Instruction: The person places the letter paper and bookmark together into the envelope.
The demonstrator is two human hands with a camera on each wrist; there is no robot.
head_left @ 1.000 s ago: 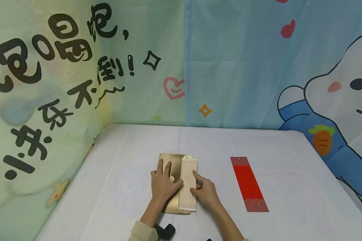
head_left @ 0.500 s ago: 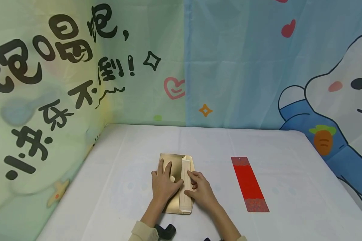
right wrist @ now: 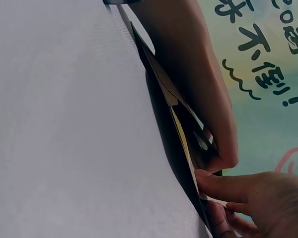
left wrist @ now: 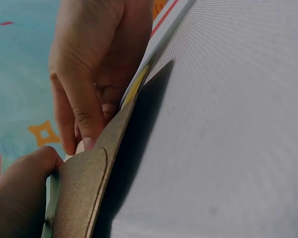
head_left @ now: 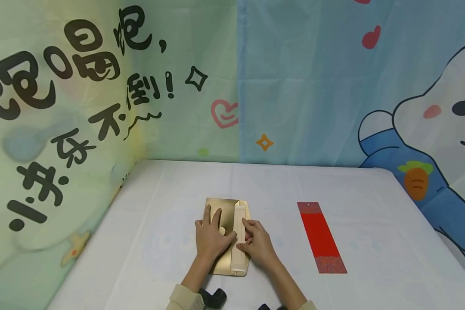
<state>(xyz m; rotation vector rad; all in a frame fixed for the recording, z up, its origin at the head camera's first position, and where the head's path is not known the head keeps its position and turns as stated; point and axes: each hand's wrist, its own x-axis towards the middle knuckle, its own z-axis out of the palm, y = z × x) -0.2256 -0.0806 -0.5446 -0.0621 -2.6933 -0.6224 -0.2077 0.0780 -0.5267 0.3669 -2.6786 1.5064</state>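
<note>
A flat gold envelope [head_left: 226, 210] lies on the white table. My left hand [head_left: 210, 239] rests across it with fingers spread, the thumb reaching to the edge of a long cream strip [head_left: 238, 259]. That strip lies lengthwise along the envelope's right side, with a gold border showing beyond it. My right hand [head_left: 258, 243] pinches the strip's right edge between thumb and bent fingers. In the left wrist view the envelope [left wrist: 82, 186] stands slightly off the cloth, casting a shadow, and the right fingers [left wrist: 79, 116] reach in behind its edge. Part of the strip is hidden by the hands.
To the right lies a red paper strip [head_left: 322, 237] with patterned ends. A black wrist device [head_left: 213, 298] sits by the left sleeve. Printed cloth walls [head_left: 186, 129] close the table off at the back and left.
The right hand has moved left with the cream strip, whose visible face is now narrower. The envelope's right border now shows beyond it. The left hand has stayed in place.
</note>
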